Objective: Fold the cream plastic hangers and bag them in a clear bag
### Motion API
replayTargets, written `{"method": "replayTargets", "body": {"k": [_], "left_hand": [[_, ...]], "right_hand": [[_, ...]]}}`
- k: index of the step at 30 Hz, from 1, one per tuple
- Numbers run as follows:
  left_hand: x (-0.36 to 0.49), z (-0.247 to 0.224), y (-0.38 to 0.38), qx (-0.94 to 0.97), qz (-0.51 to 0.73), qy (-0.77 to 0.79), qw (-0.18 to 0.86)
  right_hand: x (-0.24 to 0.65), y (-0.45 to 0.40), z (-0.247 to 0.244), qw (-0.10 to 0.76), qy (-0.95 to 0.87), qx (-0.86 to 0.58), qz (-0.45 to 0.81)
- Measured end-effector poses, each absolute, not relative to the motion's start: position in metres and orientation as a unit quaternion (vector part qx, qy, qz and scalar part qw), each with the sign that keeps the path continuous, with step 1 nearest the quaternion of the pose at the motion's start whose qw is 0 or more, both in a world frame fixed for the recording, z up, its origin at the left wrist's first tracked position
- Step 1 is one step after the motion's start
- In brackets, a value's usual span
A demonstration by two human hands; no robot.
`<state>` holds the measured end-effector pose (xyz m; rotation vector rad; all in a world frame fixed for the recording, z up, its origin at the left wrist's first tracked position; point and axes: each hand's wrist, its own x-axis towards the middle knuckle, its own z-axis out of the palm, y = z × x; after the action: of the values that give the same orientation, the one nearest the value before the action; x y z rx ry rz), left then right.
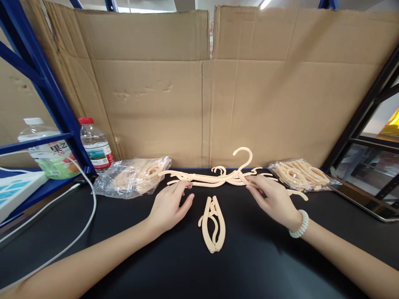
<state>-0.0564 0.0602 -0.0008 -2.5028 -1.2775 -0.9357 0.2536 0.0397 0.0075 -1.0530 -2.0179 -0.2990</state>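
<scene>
Head view, only one. Raised-hook hanger [231, 177] is opened out across the back of the black bench [249, 265], lying over or against other hangers [199, 183]; can't separate every arm. Right hand [274, 197]: fingers look pinched on its right arm. Left hand [170, 205]: fingers rest at the left arms, thumb standing off; can't tell if they grip or just touch.

Risks:
- Tangle. Hooks and arms overlap, so lifting or sliding one hanger could drag a neighbor. Cause: interlocked curves, unclear separation.
- Lopsided grip. If the left fingers only touch, a right-side pull would swing the piece round its held end.
- Joint. These look hinged in the middle; uneven push from the two ends could fold one arm or strain the pivot.
- Folded hanger [205, 226] lies on the bench between the forearms, toward the wearer. A low sweep could knock it.
- Bracelet [305, 222] on the right wrist sits near a loose hanger end; could catch.
- White cable [93, 199] loops by the left forearm; an elbow move could snag it.
- Left bag [131, 178] is loose plastic, close to the left arm tips; wide motion could hook the film.
</scene>
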Motion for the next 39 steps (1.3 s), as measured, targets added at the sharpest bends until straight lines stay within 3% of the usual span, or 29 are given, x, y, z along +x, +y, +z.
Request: {"method": "replayTargets", "body": {"k": [8, 19, 25, 30, 39], "left_hand": [[-0.056, 0.001, 0.058, -0.816, -0.323, -0.468, 0.101], [-0.060, -0.004, 0.061, -0.784, -0.436, -0.442, 0.001], [-0.055, 0.001, 0.056, -0.895, -0.310, -0.318, 0.034], [-0.055, -0.001, 0.057, -0.887, -0.319, -0.333, 0.038], [-0.061, -0.006, 0.064, -0.876, -0.313, -0.365, -0.037]], "right_hand": [[0.248, 0.038, 0.000, 0.335, -0.845, -0.390, -0.148], [0.254, 0.042, 0.000, 0.350, -0.825, -0.420, -0.145], [0.249, 0.038, -0.002, 0.373, -0.821, -0.420, -0.102], [0.246, 0.038, -0.002, 0.417, -0.808, -0.413, -0.055], [0.245, 0.040, -0.004, 0.350, -0.870, -0.340, -0.072]]}}
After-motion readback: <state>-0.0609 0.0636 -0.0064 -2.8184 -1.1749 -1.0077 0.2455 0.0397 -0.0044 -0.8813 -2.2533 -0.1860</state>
